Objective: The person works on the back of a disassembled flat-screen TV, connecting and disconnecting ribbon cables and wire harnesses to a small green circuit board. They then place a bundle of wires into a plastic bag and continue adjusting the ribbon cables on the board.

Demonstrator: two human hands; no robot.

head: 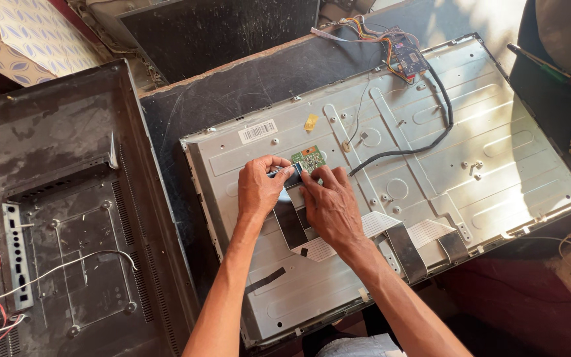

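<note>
Two hands side by side, left hand (pixel 258 188) and right hand (pixel 330 206) pinching flat ribbon cable (pixel 288 218) beside green circuit board (pixel 308 158)

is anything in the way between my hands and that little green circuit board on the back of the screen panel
Nothing visible. The left hand and right hand are already at the flat cable just below the small green board, fingertips right beside it. The black cable and the wired board lie off to the right, apart.

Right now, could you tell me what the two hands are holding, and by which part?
Both hands, left and right, pinch the top end of a dark flat ribbon cable, just below the small green circuit board.
</note>
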